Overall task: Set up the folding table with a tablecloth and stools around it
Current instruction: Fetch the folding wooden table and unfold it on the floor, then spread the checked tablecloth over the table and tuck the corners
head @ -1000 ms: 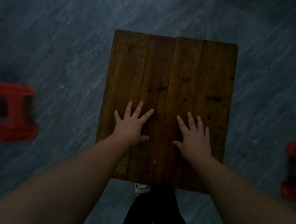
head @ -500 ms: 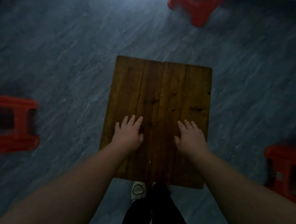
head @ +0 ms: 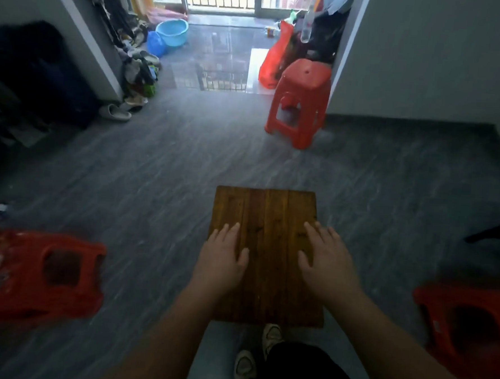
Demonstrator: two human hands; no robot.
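Note:
A small brown wooden folding table (head: 267, 216) stands on the grey floor just in front of my feet, its plank top bare. My left hand (head: 223, 255) hovers flat over the top's left side, fingers apart, holding nothing. My right hand (head: 325, 258) is spread over the right side, likewise holding nothing. I cannot tell whether the palms touch the wood. One red plastic stool (head: 299, 101) stands upright beyond the table near the wall corner. A second red stool (head: 41, 273) is at my left, and a third red stool (head: 465, 328) at my right. No tablecloth shows.
A balcony doorway lies ahead with a blue basin (head: 172, 31), a red bag (head: 273, 56) and a pile of shoes (head: 138, 74). Dark clothes (head: 31, 67) hang at the left wall. A grey wall (head: 427, 53) closes the right. A black object (head: 495, 232) pokes in at right.
The view has lifted from straight down at the table to forward across the room. Both hands slid outward toward the table's side edges and now sit a little off the centre.

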